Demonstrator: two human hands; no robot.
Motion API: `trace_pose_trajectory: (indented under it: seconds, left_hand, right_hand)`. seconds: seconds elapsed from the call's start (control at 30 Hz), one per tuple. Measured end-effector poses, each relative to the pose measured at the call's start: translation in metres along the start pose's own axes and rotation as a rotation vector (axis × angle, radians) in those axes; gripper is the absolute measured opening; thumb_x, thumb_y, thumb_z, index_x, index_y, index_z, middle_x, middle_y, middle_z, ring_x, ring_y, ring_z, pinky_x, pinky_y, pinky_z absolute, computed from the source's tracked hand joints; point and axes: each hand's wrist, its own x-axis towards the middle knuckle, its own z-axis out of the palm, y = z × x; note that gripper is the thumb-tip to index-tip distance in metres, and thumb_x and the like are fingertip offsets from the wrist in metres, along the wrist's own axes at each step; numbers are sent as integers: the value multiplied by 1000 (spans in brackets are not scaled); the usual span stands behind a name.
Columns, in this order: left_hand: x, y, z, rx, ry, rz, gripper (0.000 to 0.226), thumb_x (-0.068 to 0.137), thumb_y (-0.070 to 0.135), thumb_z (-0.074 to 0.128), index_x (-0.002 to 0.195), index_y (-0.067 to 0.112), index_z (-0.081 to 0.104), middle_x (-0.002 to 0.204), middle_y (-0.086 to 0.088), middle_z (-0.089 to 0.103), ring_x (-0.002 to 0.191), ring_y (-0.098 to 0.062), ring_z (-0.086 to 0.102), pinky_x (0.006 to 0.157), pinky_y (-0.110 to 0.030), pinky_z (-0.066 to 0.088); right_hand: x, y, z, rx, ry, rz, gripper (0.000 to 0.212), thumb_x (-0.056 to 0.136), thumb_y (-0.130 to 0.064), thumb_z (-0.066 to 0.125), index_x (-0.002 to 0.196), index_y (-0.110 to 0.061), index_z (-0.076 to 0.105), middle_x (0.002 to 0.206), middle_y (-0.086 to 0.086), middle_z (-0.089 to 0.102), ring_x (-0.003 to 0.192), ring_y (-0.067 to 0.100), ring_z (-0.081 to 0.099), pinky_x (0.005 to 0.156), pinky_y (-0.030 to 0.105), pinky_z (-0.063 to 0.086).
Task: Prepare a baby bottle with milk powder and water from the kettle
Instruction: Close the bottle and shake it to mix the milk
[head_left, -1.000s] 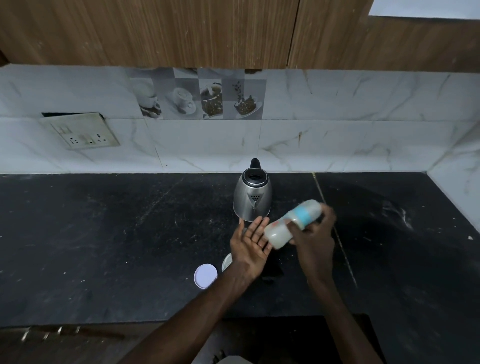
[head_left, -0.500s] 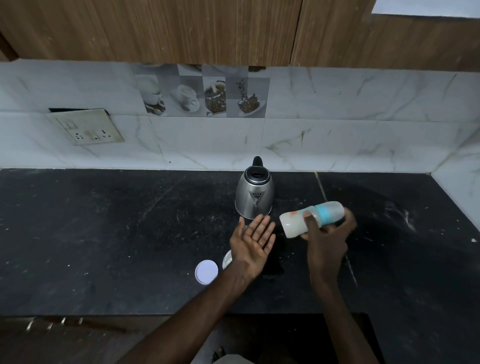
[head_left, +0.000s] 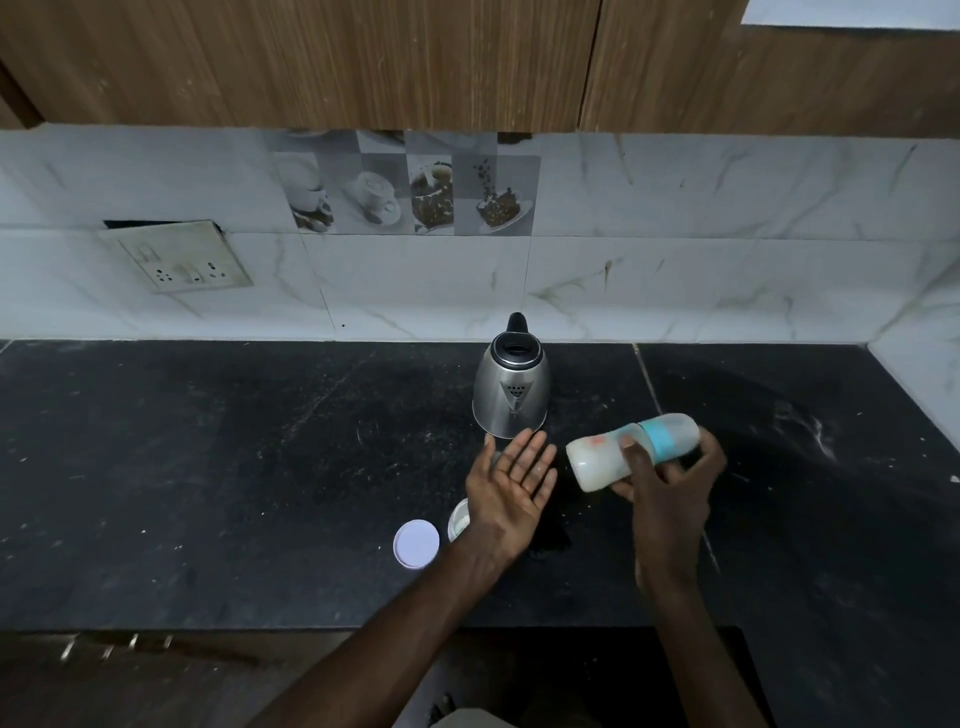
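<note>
1. Black stone worktop (head_left: 208, 467), scratched and dotted with pale specks, under a wall of white marble-look tiles.
2. Steel kettle (head_left: 511, 389) upright near the back edge, about the middle of the worktop, with black lid and handle, spout turned toward the front edge.
3. Gripped by the right hand (head_left: 670, 483): the baby bottle (head_left: 597, 460), fingers and thumb curled round its body beside the blue ring.
4. Held in the air over the worktop, this baby bottle, just right of the kettle and a little nearer the front edge; lying almost flat, bottom end toward the left hand (head_left: 511, 478), capped end toward the back right corner. Milky white inside, a little blurred.
5. Flat open left hand, palm up, fingers straight and close together, nothing in it; placed just in front of the kettle. Bottom of the bottle just beside the fingers, apart from them.
6. Round white lid (head_left: 416, 544) lying flat on the worktop, nearer the front edge, just left of the left wrist.
7. Small round jar (head_left: 458, 519) just beside the lid, half hidden under the left wrist; something whitish inside, not clear what.
8. On the wall, a socket plate (head_left: 176, 257) at the left and picture tiles (head_left: 405, 182) of cups above the kettle; wooden cupboards (head_left: 311, 62) over all.
</note>
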Motion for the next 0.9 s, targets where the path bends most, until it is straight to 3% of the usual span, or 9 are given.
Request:
trace_pose_trajectory:
  seconds: [0.13,0.3,0.37,0.43,0.47,0.6,0.73,0.8,0.9]
  left_hand:
    - [3,-3,0,-23,32,-1,61,101,53,55,138,5,64,137,-13,70,132,-31,64,124,-51,37]
    - [2,0,3,20,25,1,60,101,57,50,139,13,65,137,-5,71,130,-23,66,113,-39,45]
    - [2,-1,4,9,37,4,60,101,56,51,137,11,66,138,-7,71,128,-25,67,112,-42,47]
    - [5,-3,3,-25,40,0,61,100,53,55,137,6,66,137,-12,70,130,-30,65,119,-50,42]
    - [6,-3,2,-23,36,-4,61,100,53,55,137,6,65,137,-13,71,131,-31,65,122,-51,39]
    - [3,-1,2,40,34,-15,61,99,56,52,138,12,66,136,-6,72,131,-24,64,124,-44,36]
    - [7,-3,0,-42,32,-27,61,98,51,58,136,3,66,138,-16,69,134,-35,62,123,-54,37]
    - [6,-4,-1,-12,24,-30,61,100,53,55,137,6,66,137,-14,70,134,-32,62,122,-51,39]
    - [2,-5,0,48,40,-28,62,98,56,53,139,11,66,136,-8,71,134,-26,61,119,-42,40]
  right_hand:
    - [-8,6,3,-115,-191,9,73,85,-17,86,142,-36,45,114,-8,71,98,10,76,71,37,65]
    - [3,0,3,85,131,-34,74,89,-22,82,147,-34,39,127,-6,66,108,11,73,78,43,66]
    - [-2,5,7,-38,45,-46,76,87,-21,84,145,-38,39,121,-7,69,102,8,75,82,48,65]
    - [-6,12,7,-227,-140,-57,78,81,-25,89,141,-44,42,115,-6,74,97,8,76,83,46,65]
    - [-6,12,6,-262,-151,-76,78,80,-26,90,139,-45,44,112,-6,75,96,7,76,84,45,65]
    - [-3,5,12,-118,135,-119,80,84,-27,87,145,-39,38,123,-2,71,94,4,75,88,47,64]
    - [-14,14,20,-375,-153,-143,85,79,-27,90,145,-43,37,107,-8,74,84,1,73,78,26,60]
    - [-11,13,18,-334,-75,-143,84,80,-28,90,145,-43,38,111,-6,74,87,1,74,79,26,60]
    - [-10,9,20,-177,92,-82,80,84,-29,86,146,-40,36,117,-1,72,91,1,73,88,40,63]
